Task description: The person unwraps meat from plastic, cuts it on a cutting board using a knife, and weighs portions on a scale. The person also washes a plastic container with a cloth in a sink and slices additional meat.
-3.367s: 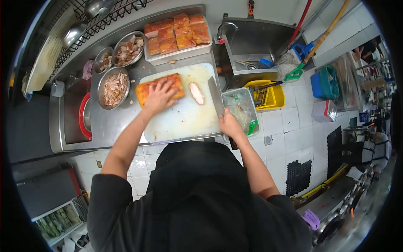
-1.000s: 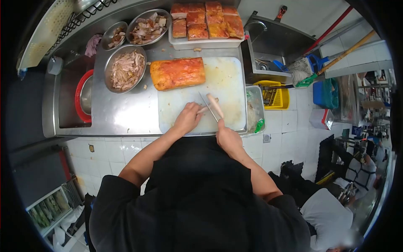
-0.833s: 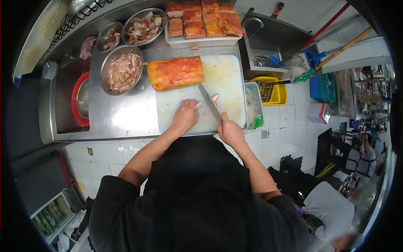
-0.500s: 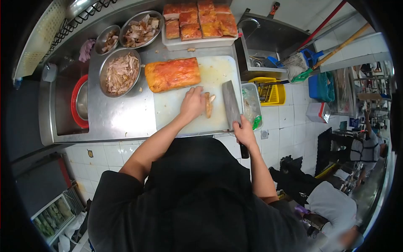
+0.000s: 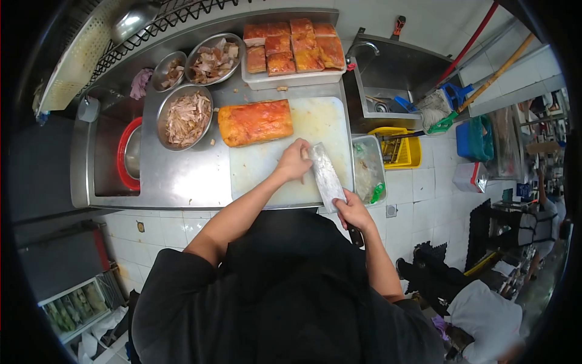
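Observation:
My right hand [image 5: 354, 211] grips a cleaver [image 5: 327, 176] by its dark handle, the broad blade angled up and left over the white cutting board [image 5: 327, 118]. My left hand [image 5: 294, 161] is closed on a small strip of meat [image 5: 305, 154], fingertips beside the blade's edge. Hand and blade hide most of that strip. A large slab of roast pork [image 5: 254, 122] with orange-red skin lies farther back on the board, apart from both hands.
Behind the board stands a tray [image 5: 297, 80] stacked with several roast pork pieces. Left are metal bowls of shredded meat [image 5: 187, 115] and scraps [image 5: 212, 60]. A plastic container [image 5: 368, 170] sits right of the board. A sink [image 5: 388, 91] is at the back right; another person [image 5: 485, 312] is lower right.
The cleaver has swung left, from the board's right side to the strip of meat at my left fingertips. My left hand has closed in over the strip. The view has shifted slightly.

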Demonstrator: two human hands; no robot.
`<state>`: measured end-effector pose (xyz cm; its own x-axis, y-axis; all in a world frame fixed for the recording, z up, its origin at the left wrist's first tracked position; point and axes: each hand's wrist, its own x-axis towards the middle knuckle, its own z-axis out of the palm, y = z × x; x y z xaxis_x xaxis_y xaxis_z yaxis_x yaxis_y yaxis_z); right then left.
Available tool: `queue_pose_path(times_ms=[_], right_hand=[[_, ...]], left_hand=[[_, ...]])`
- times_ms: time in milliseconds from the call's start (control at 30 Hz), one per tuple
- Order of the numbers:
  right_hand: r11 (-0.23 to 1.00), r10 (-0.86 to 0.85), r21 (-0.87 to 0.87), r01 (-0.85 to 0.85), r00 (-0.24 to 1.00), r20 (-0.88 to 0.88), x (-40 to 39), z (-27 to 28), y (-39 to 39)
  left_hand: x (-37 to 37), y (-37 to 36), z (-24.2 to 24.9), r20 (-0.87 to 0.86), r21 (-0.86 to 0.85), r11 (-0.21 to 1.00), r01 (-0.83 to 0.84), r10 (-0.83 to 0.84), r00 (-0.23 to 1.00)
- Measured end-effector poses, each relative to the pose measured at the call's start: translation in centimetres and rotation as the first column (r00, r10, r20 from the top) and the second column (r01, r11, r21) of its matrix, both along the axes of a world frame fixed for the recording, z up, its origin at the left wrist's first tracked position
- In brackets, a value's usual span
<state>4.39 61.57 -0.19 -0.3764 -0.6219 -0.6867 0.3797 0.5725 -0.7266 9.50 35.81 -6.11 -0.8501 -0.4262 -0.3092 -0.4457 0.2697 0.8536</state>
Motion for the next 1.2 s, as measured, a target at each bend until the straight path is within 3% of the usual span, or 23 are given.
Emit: queue_pose_path(times_ms=[33, 100, 133, 167, 200, 233, 300, 400, 500, 567, 633, 667, 767, 833, 867, 933, 967, 1000, 1033, 1067, 1133, 1167, 1200], right_hand=[[1.0, -0.002, 0.0, 0.002, 1.0, -0.014, -0.1, 0.6, -0.2], [1.0, -0.003, 0.0, 0.003, 0.999, -0.034, -0.5, 1.5, -0.5], [1.0, -0.021, 0.003, 0.021, 0.998, -0.055, -0.6, 1.8, -0.5], [0.999, -0.039, 0.007, 0.039, 0.996, -0.077, -0.7, 2.0, -0.4], [0.999, -0.036, 0.009, 0.037, 0.996, -0.08, -0.7, 2.1, -0.2], [0.995, -0.099, -0.002, 0.099, 0.991, -0.093, -0.8, 2.3, 0.1], [0.979, -0.203, -0.033, 0.201, 0.972, -0.122, -1.2, 2.9, -0.4], [0.953, -0.301, -0.086, 0.29, 0.939, -0.165, -1.4, 3.0, -1.2], [0.958, -0.287, -0.076, 0.278, 0.942, -0.175, -1.1, 2.3, -1.8], [0.951, -0.307, -0.085, 0.296, 0.93, -0.202, -0.2, 2.7, -3.6], [0.942, -0.335, -0.091, 0.322, 0.915, -0.226, 0.9, 2.9, -5.2], [0.947, -0.321, -0.078, 0.312, 0.917, -0.235, 1.4, 2.8, -5.8], [0.947, -0.307, -0.009, 0.32, 0.898, -0.314, 3.1, 3.0, -7.2], [0.943, -0.255, 0.063, 0.328, 0.828, -0.5, 4.8, 2.4, -7.5], [0.932, -0.272, 0.082, 0.354, 0.829, -0.489, 5.2, 1.4, -7.5], [0.959, -0.037, 0.144, 0.245, 0.612, -0.79, 5.6, -1.1, -6.1], [0.956, 0.029, 0.209, 0.205, 0.644, -0.764, 5.2, -2.0, -5.2], [0.951, 0.093, 0.264, 0.158, 0.67, -0.736, 4.6, -2.4, -4.4], [0.944, 0.099, 0.283, 0.171, 0.672, -0.734, 4.2, -2.2, -3.9], [0.946, 0.132, 0.291, 0.143, 0.651, -0.748, 3.8, -1.8, -3.8], [0.948, 0.183, 0.305, 0.088, 0.632, -0.753, 3.2, -1.0, -3.1], [0.945, 0.223, 0.323, 0.047, 0.63, -0.744, 2.9, -0.7, -2.7], [0.943, 0.257, 0.333, 0.007, 0.623, -0.739, 2.5, -0.3, -2.5]], left_hand=[[0.1, -0.3, -0.4, -0.002, -0.002, 1.0, -0.003, 0.003, 1.0], [0.0, -0.8, -1.0, -0.02, 0.291, 0.953, -0.079, 0.089, 0.996], [0.0, -1.1, -1.2, -0.023, 0.293, 0.953, -0.079, 0.09, 0.996], [0.1, -1.4, -1.4, -0.033, 0.611, 0.787, -0.085, 0.133, 0.991], [0.3, -1.8, -1.5, -0.029, 0.851, 0.521, -0.068, 0.176, 0.984], [0.5, -1.7, -1.1, -0.034, 0.852, 0.52, -0.066, 0.181, 0.983], [0.6, -2.5, 0.4, 0.051, 0.954, 0.282, -0.103, 0.188, 0.981], [0.0, -6.4, 5.1, -0.086, 0.946, 0.324, 0.004, 0.237, 0.968], [-1.7, -14.9, 9.9, -0.213, 0.842, 0.539, -0.011, 0.35, 0.912], [-4.4, -21.9, 10.0, -0.253, 0.679, 0.701, -0.216, 0.501, 0.828], [-5.8, -28.4, 10.3, -0.215, 0.483, 0.804, -0.347, 0.493, 0.843], [-6.5, -31.7, 8.1, -0.159, 0.381, 0.817, -0.433, 0.519, 0.84], [-6.1, -34.7, 7.4, -0.154, 0.196, 0.833, -0.517, 0.547, 0.823], [-3.6, -30.5, 12.3, -0.072, 0.123, 0.849, -0.514, 0.525, 0.848], [-2.9, -27.9, 13.3, -0.053, 0.048, 0.935, -0.352, 0.354, 0.934], [-2.4, -21.9, 11.6, 0.029, 0.017, 0.998, 0.064, -0.064, 0.997], [-1.9, -18.0, 8.4, -0.114, -0.022, 0.969, 0.246, -0.247, 0.962], [-1.3, -14.3, 6.3, -0.308, -0.438, 0.826, 0.354, -0.508, 0.804], [-0.7, -9.8, 8.0, 0.007, -0.452, 0.763, 0.462, -0.515, 0.857], [0.3, -7.7, 6.5, -0.001, -0.441, 0.768, 0.464, -0.517, 0.856], [2.4, -4.2, 1.9, -0.076, -0.706, 0.483, 0.518, -0.779, 0.622], [3.6, -3.0, 0.9, -0.072, -0.701, 0.49, 0.518, -0.771, 0.633], [4.7, -2.5, 0.1, -0.159, -0.695, 0.591, 0.409, -0.682, 0.714]])
